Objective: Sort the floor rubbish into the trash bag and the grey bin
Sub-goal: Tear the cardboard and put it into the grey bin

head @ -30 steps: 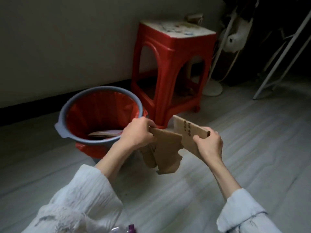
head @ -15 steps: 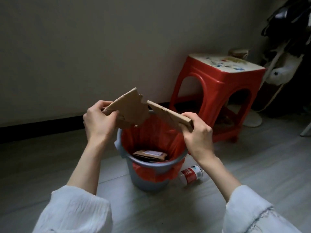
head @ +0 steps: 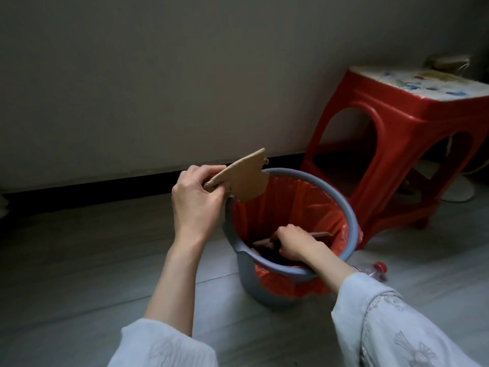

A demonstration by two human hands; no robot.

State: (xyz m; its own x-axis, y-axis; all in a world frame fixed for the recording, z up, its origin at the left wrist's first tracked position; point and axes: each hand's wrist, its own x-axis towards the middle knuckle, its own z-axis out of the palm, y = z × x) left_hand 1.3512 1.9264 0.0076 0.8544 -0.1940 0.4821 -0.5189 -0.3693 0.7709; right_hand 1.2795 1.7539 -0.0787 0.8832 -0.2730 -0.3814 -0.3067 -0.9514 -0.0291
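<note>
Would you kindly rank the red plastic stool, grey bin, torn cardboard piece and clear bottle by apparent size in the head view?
1. Red plastic stool, though cropped at the frame edge.
2. Grey bin.
3. Torn cardboard piece.
4. Clear bottle, partly hidden.

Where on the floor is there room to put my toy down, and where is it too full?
Bare floor lies left of the grey bin, out to the dark skirting, and between the two sleeves. It is crowded right of the bin: a plastic bottle lies there, beside the red stool. The bin's mouth holds the right hand and cardboard.
</note>
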